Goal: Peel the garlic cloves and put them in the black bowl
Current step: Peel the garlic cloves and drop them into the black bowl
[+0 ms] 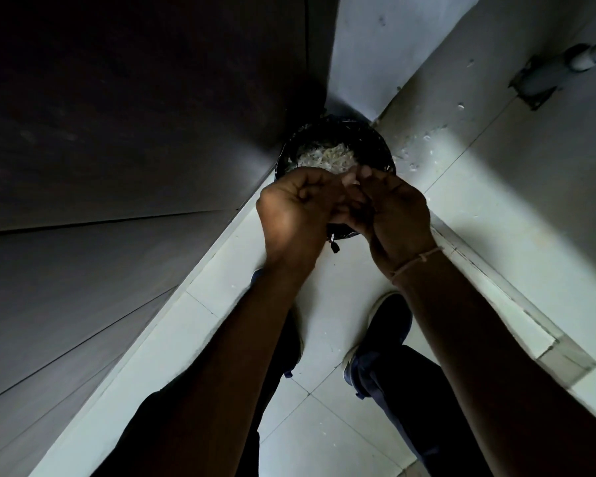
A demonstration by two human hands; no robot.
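Observation:
My left hand [296, 204] and my right hand [396, 208] meet with curled fingers just above a black round container [375, 139] on the floor in a corner. Between the fingertips they pinch a small pale piece, apparently a garlic clove [352, 181], most of it hidden by the fingers. The container holds a heap of pale garlic skins [324, 156]. Its near rim is covered by my hands. A thin string band circles my right wrist.
Dark panels [117, 166] rise along the left. The floor is pale tile [496, 218], with loose peel scraps [417, 146] to the right of the container. A grey metal fitting [544, 77] sits at the top right. My dark shoe [389, 325] stands below my hands.

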